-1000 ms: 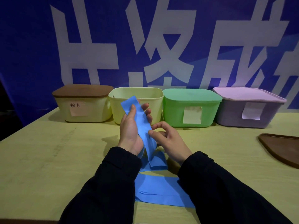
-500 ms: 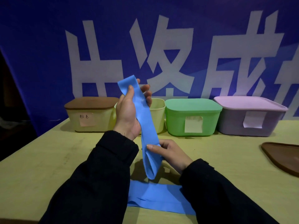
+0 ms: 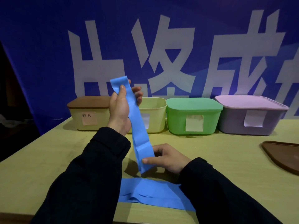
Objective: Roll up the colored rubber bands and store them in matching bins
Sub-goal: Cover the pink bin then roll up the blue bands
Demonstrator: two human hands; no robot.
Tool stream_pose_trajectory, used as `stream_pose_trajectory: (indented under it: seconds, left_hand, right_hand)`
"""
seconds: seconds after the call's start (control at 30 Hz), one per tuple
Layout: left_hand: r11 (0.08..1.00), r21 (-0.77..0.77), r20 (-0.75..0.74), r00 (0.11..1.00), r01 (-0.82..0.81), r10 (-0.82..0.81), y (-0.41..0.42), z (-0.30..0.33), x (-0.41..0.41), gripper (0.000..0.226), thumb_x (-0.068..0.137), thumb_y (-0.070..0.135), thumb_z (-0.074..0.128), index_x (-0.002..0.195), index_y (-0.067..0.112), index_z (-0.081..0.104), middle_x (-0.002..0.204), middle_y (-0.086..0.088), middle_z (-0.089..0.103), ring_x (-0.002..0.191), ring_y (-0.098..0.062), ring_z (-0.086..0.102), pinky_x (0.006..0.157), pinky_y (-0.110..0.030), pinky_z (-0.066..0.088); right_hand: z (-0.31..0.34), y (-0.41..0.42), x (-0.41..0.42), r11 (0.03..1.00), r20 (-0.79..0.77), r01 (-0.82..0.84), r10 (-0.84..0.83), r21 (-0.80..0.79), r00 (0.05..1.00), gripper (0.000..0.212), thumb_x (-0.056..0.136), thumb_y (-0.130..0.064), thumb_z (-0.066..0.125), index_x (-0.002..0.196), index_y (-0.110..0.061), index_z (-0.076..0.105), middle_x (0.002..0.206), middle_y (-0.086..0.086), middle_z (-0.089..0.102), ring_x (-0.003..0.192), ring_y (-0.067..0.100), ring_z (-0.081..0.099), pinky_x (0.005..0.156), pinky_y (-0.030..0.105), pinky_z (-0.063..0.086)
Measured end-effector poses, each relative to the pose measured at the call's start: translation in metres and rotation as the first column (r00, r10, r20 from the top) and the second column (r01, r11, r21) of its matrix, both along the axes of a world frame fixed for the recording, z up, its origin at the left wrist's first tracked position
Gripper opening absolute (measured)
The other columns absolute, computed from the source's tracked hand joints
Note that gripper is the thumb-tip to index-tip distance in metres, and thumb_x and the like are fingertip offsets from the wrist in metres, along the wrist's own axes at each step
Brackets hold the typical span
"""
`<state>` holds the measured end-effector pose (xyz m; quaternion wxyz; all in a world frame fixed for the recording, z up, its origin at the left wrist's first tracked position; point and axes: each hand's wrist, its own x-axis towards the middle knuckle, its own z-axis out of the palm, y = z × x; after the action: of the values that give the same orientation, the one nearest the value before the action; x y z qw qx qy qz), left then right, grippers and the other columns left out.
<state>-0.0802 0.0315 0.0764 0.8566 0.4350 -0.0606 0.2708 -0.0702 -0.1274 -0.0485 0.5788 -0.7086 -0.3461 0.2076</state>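
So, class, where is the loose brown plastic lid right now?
In the head view, the loose brown plastic lid lies flat on the yellow-green table at the far right edge, in front of the lilac lidded bin.

Bare table [image 3: 226, 159] before open yellow bin [image 3: 153, 115]

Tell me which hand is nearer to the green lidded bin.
Right. The right hand grips the blue band's lower end, in front of the green bin; the left hand holds its top, farther left.
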Motion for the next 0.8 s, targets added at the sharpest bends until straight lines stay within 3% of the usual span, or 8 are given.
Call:
stream_pose_trajectory:
  seconds: [0.03, 0.13, 0.23, 0.4, 0.57, 0.63, 0.73, 0.8]
  left_hand:
    - [1.000, 0.023, -0.020, 1.000, 0.001, -0.001, -0.004, -0.005, 0.001, 0.030, 0.111, 0.028, 0.037, 0.121, 0.010, 0.059, 0.088, -0.007, 0.073, 0.073, -0.016, 0.067, 0.066, -0.025, 0.055]
    - [0.996, 0.080, -0.089, 0.996, 0.034, -0.026, -0.018, -0.025, 0.002, 0.029, 0.110, 0.027, 0.040, 0.116, 0.008, 0.061, 0.088, -0.008, 0.074, 0.073, -0.017, 0.068, 0.066, -0.025, 0.056]
    - [0.975, 0.198, -0.189, 0.980, 0.100, -0.062, -0.035, -0.050, 0.005, 0.033, 0.110, 0.027, 0.041, 0.113, 0.003, 0.063, 0.092, -0.010, 0.076, 0.078, -0.019, 0.073, 0.067, -0.026, 0.059]
    - [0.894, 0.365, -0.305, 0.941, 0.260, -0.149, -0.059, -0.094, 0.006, 0.039, 0.110, 0.024, 0.037, 0.106, 0.001, 0.068, 0.087, -0.013, 0.078, 0.077, -0.022, 0.075, 0.069, -0.032, 0.062]
    - [0.830, 0.483, -0.241, 0.954, 0.279, -0.180, -0.055, -0.104, 0.010, 0.037, 0.110, 0.023, 0.036, 0.109, 0.011, 0.071, 0.098, -0.006, 0.078, 0.094, -0.019, 0.074, 0.081, -0.031, 0.060]
    - [0.799, 0.552, -0.230, 0.964, 0.241, -0.132, -0.054, -0.106, 0.013, 0.037, 0.111, 0.023, 0.036, 0.106, 0.012, 0.071, 0.091, -0.002, 0.078, 0.088, -0.015, 0.073, 0.078, -0.029, 0.058]
    - [0.712, 0.692, -0.216, 0.975, 0.122, 0.043, -0.050, -0.114, 0.018, 0.034, 0.107, 0.035, 0.044, 0.089, 0.019, 0.068, 0.070, 0.013, 0.066, 0.067, -0.008, 0.060, 0.066, -0.028, 0.048]
    - [0.696, 0.717, -0.172, 0.977, 0.038, 0.124, -0.046, -0.118, 0.021, 0.029, 0.103, 0.041, 0.053, 0.093, 0.019, 0.068, 0.077, 0.010, 0.069, 0.073, -0.012, 0.063, 0.068, -0.033, 0.049]
  right_hand:
    - [0.004, -0.001, -0.001, 0.998, 0.070, 0.046, -0.043, -0.045, 0.997, 0.003, 0.093, -0.026, 0.071, 0.093, -0.024, 0.073, 0.084, -0.017, 0.072, 0.078, 0.001, 0.063, 0.075, 0.018, 0.051]
    - [0.010, -0.009, 0.010, 0.942, 0.134, 0.335, -0.329, -0.028, 0.935, 0.036, 0.093, -0.058, 0.055, 0.094, -0.024, 0.067, 0.087, -0.009, 0.070, 0.077, 0.009, 0.062, 0.071, 0.026, 0.049]
    - [0.016, -0.022, 0.019, 0.852, 0.124, 0.501, -0.520, 0.151, 0.845, 0.037, 0.097, -0.056, 0.050, 0.102, -0.024, 0.067, 0.095, -0.001, 0.073, 0.087, 0.016, 0.066, 0.075, 0.032, 0.051]
    - [0.024, -0.022, 0.023, 0.772, -0.038, 0.461, -0.496, 0.438, 0.868, 0.020, 0.102, -0.022, 0.053, 0.106, -0.010, 0.069, 0.081, 0.002, 0.068, 0.071, 0.013, 0.060, 0.061, 0.025, 0.050]
    - [0.022, -0.017, 0.039, 0.784, -0.069, 0.448, -0.466, 0.431, 0.882, 0.015, 0.096, -0.019, 0.066, 0.097, -0.005, 0.070, 0.072, 0.011, 0.057, 0.062, 0.022, 0.052, 0.052, 0.030, 0.041]
    - [0.025, -0.017, 0.042, 0.795, -0.051, 0.414, -0.439, 0.443, 0.897, 0.017, 0.097, -0.013, 0.064, 0.084, -0.003, 0.068, 0.066, 0.010, 0.053, 0.056, 0.020, 0.046, 0.048, 0.029, 0.039]
    - [0.021, -0.019, 0.047, 0.791, 0.038, 0.418, -0.484, 0.446, 0.874, 0.021, 0.097, -0.013, 0.064, 0.080, -0.001, 0.069, 0.069, 0.007, 0.058, 0.065, 0.018, 0.051, 0.060, 0.032, 0.045]
    - [0.018, -0.021, 0.049, 0.803, 0.079, 0.410, -0.487, 0.432, 0.870, 0.020, 0.096, -0.014, 0.065, 0.083, 0.000, 0.069, 0.074, 0.008, 0.061, 0.072, 0.017, 0.053, 0.068, 0.033, 0.046]
